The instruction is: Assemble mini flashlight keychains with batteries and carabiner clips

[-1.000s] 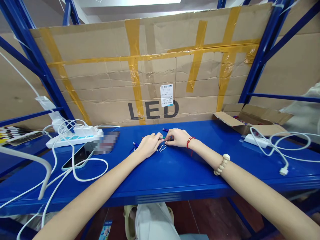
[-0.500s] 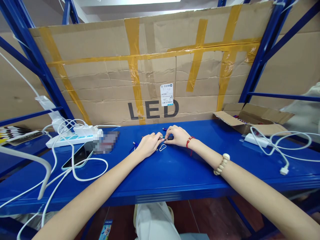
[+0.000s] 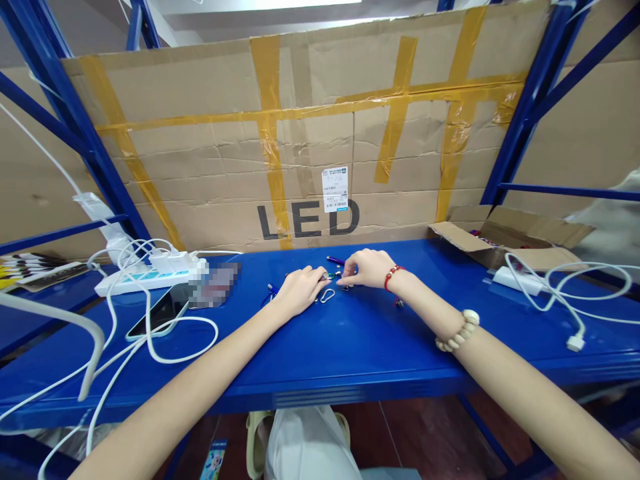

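The fingers of the left hand [image 3: 300, 291] are drawn together on a small silvery piece [image 3: 326, 276], which is held low over the blue tabletop [image 3: 360, 340], perhaps so that it is steadied. The right hand [image 3: 369, 269] is arched just beside it, thumb and fingertips narrowly spaced near some tiny parts [image 3: 346, 287]; whether anything is gripped there cannot be told. A silver clip [image 3: 327, 295] is laid flat between the hands, slightly nearer the front edge, probably for easy reach. A dark blue stick-like item [image 3: 335, 261] is set just beyond the fingertips, and a second blue item [image 3: 273, 289] is partly hidden by the left hand. Farther out, a phone [image 3: 160, 310] and a power strip [image 3: 150, 283] are crossed by white cables [image 3: 101, 347] at the left, while an open carton [image 3: 510, 240] is placed at the right, its flaps spread, apparently for access
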A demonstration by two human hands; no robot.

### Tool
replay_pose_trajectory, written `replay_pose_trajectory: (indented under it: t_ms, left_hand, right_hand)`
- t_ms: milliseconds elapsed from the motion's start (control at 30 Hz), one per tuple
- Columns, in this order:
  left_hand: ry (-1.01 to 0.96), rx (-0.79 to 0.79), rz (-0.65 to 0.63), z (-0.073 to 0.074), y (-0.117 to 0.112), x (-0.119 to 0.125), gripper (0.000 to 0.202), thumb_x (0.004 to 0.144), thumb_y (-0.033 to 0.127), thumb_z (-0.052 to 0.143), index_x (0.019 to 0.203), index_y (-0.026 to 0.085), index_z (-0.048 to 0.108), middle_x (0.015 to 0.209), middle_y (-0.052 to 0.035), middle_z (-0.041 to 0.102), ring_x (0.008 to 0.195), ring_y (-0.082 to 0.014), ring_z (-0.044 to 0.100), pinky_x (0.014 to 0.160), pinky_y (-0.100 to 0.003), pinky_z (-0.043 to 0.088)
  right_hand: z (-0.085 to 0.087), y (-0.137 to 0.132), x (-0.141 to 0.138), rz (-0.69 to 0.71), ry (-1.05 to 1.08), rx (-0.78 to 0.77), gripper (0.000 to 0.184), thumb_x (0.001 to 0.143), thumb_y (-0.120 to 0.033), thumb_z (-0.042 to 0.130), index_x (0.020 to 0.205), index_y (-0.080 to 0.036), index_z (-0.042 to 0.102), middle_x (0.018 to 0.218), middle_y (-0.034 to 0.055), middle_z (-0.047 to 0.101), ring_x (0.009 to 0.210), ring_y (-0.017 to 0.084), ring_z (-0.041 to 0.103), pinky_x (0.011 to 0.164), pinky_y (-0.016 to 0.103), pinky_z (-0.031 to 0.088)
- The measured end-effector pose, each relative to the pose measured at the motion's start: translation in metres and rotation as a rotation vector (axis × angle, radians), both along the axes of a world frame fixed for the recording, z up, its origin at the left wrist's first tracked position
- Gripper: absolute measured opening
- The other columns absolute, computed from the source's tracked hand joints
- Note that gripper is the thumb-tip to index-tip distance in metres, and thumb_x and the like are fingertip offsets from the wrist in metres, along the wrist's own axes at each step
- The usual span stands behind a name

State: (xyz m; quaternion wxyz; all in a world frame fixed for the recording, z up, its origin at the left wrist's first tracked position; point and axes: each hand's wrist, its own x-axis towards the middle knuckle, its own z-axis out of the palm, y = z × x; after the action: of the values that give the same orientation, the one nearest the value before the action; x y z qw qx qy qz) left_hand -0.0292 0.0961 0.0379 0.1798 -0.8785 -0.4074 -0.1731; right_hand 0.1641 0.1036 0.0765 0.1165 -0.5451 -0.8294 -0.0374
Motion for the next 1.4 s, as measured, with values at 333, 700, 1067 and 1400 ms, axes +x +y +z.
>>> replay_pose_trajectory:
  t_ms: [333,700,1067,1400]
  left_hand:
    - [-0.007,0.004,-0.009,-0.002,0.002,-0.001,0.029,0.092,0.037,0.027,0.094,0.017,0.049,0.082,-0.0046,0.058,0.073,-0.0169,0.056,0.065,-0.025,0.042]
    - [-0.011,0.005,0.012,0.0,0.0,0.001,0.028,0.092,0.036,0.028,0.091,0.018,0.049,0.079,-0.0033,0.058,0.07,-0.0162,0.056,0.064,-0.024,0.041]
    - [-0.009,0.005,-0.004,0.001,-0.001,0.001,0.028,0.092,0.036,0.028,0.09,0.018,0.05,0.08,-0.0031,0.058,0.072,-0.0156,0.056,0.066,-0.024,0.042]
    - [-0.008,-0.009,-0.046,0.002,-0.002,0.0,0.027,0.092,0.034,0.029,0.088,0.017,0.05,0.079,-0.0034,0.056,0.074,-0.0164,0.054,0.067,-0.025,0.042]
  right_hand:
    - [0.013,0.001,0.042,-0.337,0.0,-0.683,0.048,0.034,-0.055,0.077,0.06,-0.018,0.061,0.051,0.0043,0.061,0.049,0.023,0.061,0.045,0.033,0.048]
    - [0.002,0.006,0.045,-0.209,0.244,-0.91,0.057,0.025,-0.032,0.083,0.073,-0.018,0.055,0.053,-0.0013,0.062,0.049,0.018,0.062,0.048,0.028,0.052]
    - [-0.001,0.002,0.018,0.073,0.345,-0.78,0.044,0.036,-0.04,0.081,0.067,-0.016,0.06,0.056,-0.0031,0.059,0.047,0.009,0.057,0.046,0.02,0.05]
    - [0.001,0.005,0.015,0.398,0.495,-0.699,0.033,0.055,-0.03,0.074,0.082,-0.013,0.063,0.071,0.0017,0.065,0.062,0.012,0.061,0.062,0.024,0.051]
